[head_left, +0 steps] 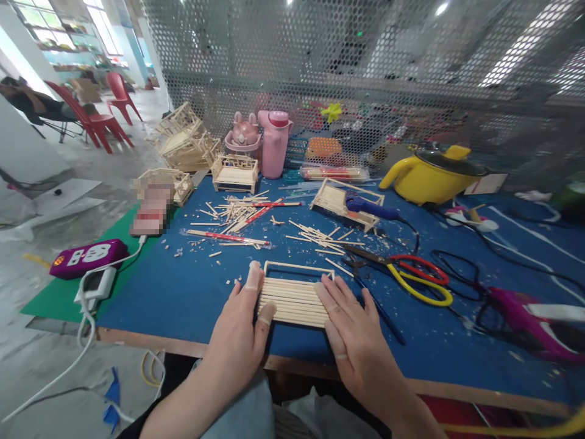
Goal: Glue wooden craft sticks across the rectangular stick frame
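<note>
A small panel of pale wooden sticks [295, 300] laid side by side, with an open frame bar at its far edge, sits near the front edge of the blue table. My left hand [244, 320] grips its left end, thumb on the near left corner and fingers along the side. At the right end my right hand [350, 329] holds it too, fingers lying over the far right corner. Both hands have pale wraps on some fingers. Beyond the panel are loose sticks [320, 236] and red-banded stick bundles [228, 238].
Scissors [418, 280] and pliers [359, 262] lie right of the panel. A blue glue gun [372, 207] rests on a small wooden frame [329, 198]. Farther back stand a yellow pot [425, 177] and a pink bottle [275, 146]. A phone [152, 210] is at left.
</note>
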The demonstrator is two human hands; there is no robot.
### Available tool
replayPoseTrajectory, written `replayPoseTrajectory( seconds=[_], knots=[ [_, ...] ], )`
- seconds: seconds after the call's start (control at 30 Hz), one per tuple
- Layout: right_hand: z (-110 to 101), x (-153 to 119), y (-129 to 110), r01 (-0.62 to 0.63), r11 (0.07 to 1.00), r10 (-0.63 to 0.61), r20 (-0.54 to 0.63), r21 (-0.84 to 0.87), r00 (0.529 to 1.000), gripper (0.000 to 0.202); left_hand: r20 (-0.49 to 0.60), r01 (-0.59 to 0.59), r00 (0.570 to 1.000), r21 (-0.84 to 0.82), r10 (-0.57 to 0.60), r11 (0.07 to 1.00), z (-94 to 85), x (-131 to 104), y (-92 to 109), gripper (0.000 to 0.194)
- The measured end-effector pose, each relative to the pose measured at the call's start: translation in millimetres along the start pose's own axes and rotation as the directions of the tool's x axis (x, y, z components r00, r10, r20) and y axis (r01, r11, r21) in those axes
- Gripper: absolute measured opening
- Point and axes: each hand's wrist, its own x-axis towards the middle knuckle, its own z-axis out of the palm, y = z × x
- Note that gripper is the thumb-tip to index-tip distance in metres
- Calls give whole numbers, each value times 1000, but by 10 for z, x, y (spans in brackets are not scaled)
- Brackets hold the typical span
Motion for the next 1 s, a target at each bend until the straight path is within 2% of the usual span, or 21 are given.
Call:
replayPoseTrajectory(
  seconds=[0.13,0.23,0.47,0.57,0.67,0.73,0.83,0.93,1.0],
  knots=[
    [-8,-2,-8,-63,998,63,15,24,998,64,-12,18,1000,22,-18,1000,32,-47,48,60],
    [-64,17,41,-28,997,22,70,77,997,62,-15,18,1000,57,-18,998,62,-87,89,62],
    [-160,66,87,-30,999,26,159,20,987,54,-76,-156,979,316,188,936,120,-45,25,66],
    [-182,80,57,-48,999,45,190,12,981,52,-31,-161,982,403,189,901,68,-34,55,64],
    [-218,104,18,-79,997,73,195,22,978,51,-47,-170,972,534,229,829,28,2,169,60],
    [-243,125,-10,-93,995,86,193,30,978,50,-1,-268,945,576,328,773,54,68,243,59],
    [-262,142,-36,-111,993,99,194,50,976,51,152,-425,897,556,415,715,155,193,286,57],
    [-241,93,-12,-138,980,110,183,145,977,55,225,-457,887,557,404,694,241,265,260,50],
    [-206,2,35,-190,936,181,60,296,982,57,230,-450,891,575,392,683,261,272,239,49]
  ],
)
